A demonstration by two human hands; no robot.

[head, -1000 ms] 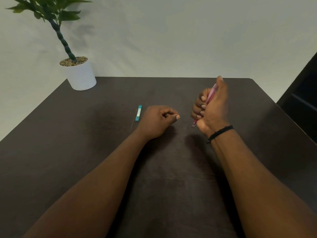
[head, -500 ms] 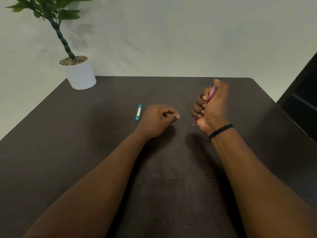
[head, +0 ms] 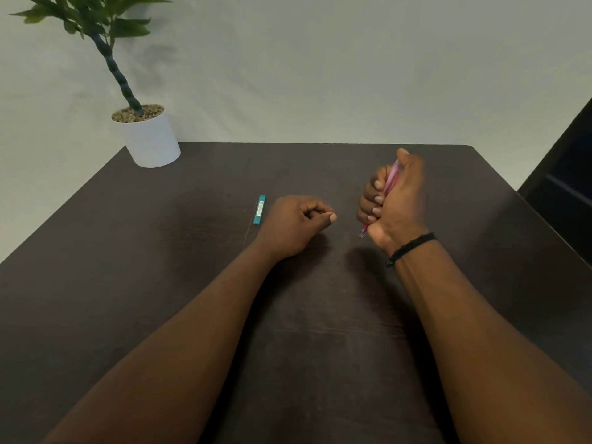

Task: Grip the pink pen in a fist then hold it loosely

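Above the worktop (head: 192, 283), the right hand (head: 395, 203) grips a pink pen (head: 389, 182); the left hand (head: 291, 224) rests with fingers curled, holding nothing visible.

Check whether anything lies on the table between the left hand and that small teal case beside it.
Nothing visible does. The slim teal plastic case lies flat on the dark wooden table, just left of the curled left hand, with only bare tabletop between.

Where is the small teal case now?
In the head view, the small teal plastic case lies on the dark table, just beside the left hand.
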